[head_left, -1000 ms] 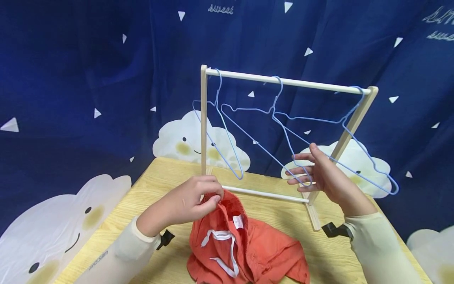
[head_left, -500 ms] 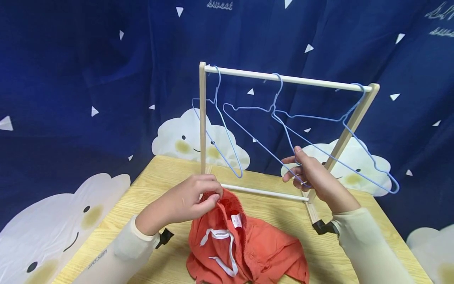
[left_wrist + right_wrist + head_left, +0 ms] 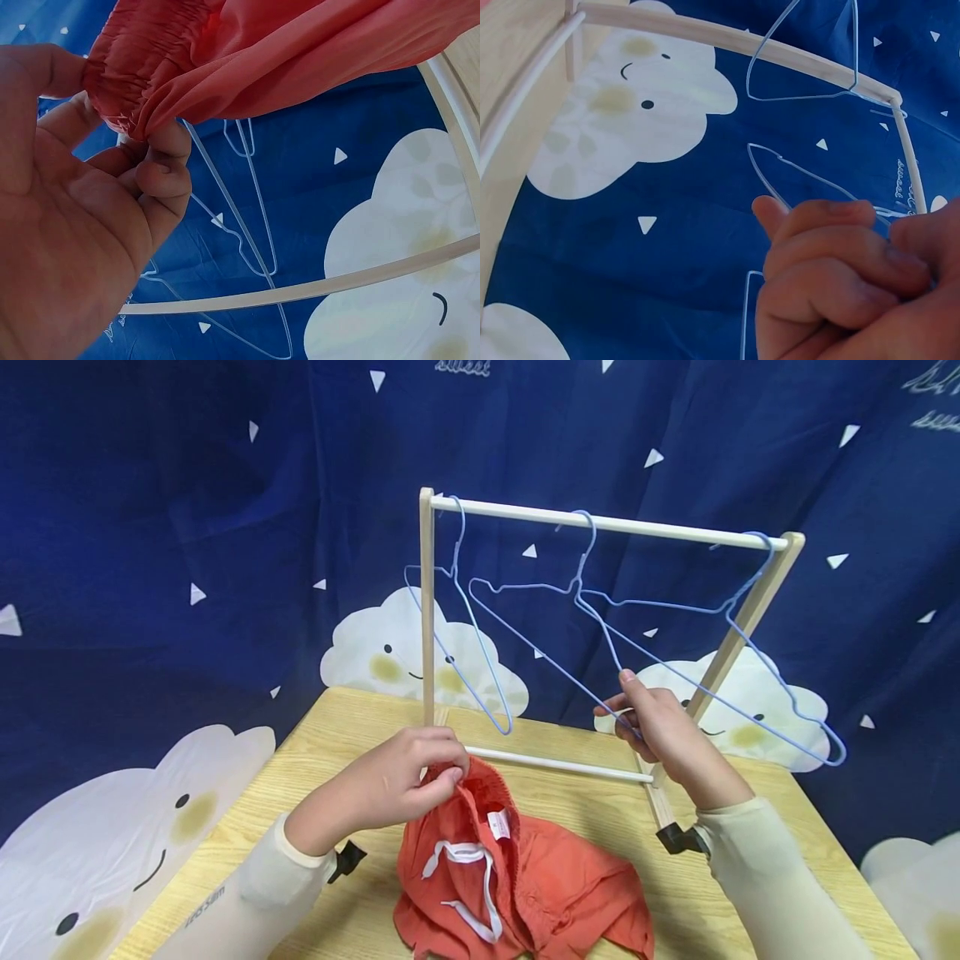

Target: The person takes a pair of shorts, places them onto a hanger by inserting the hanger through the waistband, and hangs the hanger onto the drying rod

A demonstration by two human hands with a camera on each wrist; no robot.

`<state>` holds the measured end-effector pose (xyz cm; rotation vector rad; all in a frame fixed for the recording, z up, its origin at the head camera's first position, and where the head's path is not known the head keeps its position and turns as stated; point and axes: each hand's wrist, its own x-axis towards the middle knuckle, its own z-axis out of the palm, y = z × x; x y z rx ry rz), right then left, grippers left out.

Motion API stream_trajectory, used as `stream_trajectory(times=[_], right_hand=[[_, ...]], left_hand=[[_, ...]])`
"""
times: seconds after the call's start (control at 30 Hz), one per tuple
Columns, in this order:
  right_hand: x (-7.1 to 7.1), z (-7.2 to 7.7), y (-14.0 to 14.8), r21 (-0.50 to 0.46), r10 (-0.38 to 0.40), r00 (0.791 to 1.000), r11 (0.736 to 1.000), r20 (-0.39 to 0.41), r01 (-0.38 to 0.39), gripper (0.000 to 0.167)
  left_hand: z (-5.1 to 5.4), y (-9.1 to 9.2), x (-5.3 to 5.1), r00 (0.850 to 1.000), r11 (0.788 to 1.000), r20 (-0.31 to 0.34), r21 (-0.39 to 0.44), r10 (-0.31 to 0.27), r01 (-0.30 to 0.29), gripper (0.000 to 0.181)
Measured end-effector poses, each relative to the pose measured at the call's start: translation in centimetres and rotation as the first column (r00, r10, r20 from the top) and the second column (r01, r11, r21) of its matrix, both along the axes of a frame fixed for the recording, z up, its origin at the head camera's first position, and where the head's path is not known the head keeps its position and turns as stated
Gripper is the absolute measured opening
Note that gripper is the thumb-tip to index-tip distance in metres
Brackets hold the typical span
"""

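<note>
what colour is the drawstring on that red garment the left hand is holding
The drawstring is white; it shows best in the head view.

garment (image 3: 577,877): red | hangers (image 3: 577,585): light blue | curtain (image 3: 187,485): navy, white triangles (image 3: 654,458)

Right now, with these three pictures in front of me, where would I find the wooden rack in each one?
Head: the wooden rack stands right of centre, beyond the hands.
Left wrist: only parts of the wooden rack show, crossing the lower half and the right edge.
Right wrist: the wooden rack runs along the top, with parts at left and upper right.
Shared landmark: the dark blue curtain behind it.
</note>
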<state>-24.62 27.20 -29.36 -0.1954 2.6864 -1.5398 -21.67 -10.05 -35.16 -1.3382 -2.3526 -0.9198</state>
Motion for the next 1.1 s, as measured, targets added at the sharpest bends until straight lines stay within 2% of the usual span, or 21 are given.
stream_trajectory(times=[0.3,0.67,0.9,1.1], right_hand=[[0.6,0.6,0.4,-0.053,0.002,1.0,0.999,-0.022,-0.003,0.085],[1.7,1.1,1.6,-0.071,-0.039,0.999,0.997,-0.036,0.036,0.077],[2.8,-0.3,2.5,-0.139,-0.055,0.998,0.989,-0.039,0.049,0.069],[4.0,-2.4,3.5,-0.215,0.003,0.995,0.976,-0.095,-0.024,0.062]], left_hand=[[0.0,0.1,0.0,1.0,1.0,0.004,-0.003,-0.005,0.005,0.015],[-0.1,0.0,-0.2,1.0,1.0,-0.015,0.002,-0.006,0.006,0.016],[-0.1,0.0,-0.1,1.0,1.0,-0.026,0.0,0.003,-0.003,0.015],[-0.1,0.0,-0.1,1.0,1.0,-0.019,-0.002,0.008,-0.008,0.015]])
